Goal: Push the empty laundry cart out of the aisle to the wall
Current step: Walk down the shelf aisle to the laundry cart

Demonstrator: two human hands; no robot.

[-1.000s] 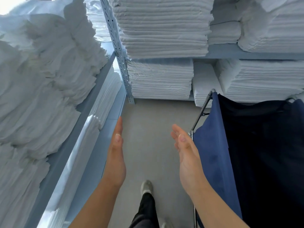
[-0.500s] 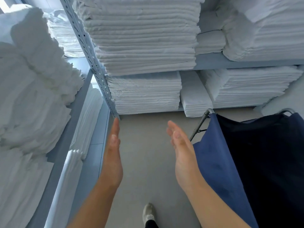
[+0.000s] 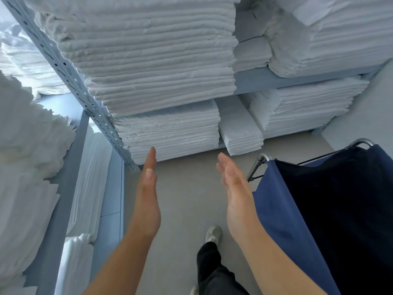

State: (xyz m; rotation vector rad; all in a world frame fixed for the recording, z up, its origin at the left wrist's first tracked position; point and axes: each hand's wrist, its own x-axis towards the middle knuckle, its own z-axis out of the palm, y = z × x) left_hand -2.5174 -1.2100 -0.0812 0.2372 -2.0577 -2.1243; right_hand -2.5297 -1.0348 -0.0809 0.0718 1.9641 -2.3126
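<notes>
The laundry cart (image 3: 282, 211) is a dark blue fabric bag on a grey metal tube frame, standing at the lower right; its inside looks dark and empty. My right hand (image 3: 238, 194) is held flat with fingers straight, just left of the cart's near side, not gripping it. My left hand (image 3: 148, 199) is also flat and upright, further left over the bare floor, holding nothing. The palms face each other.
Grey metal shelves (image 3: 276, 78) packed with folded white linen (image 3: 161, 67) stand straight ahead and along the left (image 3: 27, 158). A pale wall (image 3: 365, 120) shows at the right behind the cart. My foot (image 3: 213, 233) steps on the beige floor (image 3: 191, 177).
The view has swung right and come closer to the shelves ahead; more of the cart's far rim and the right wall now show. Both hands stay flat and apart.
</notes>
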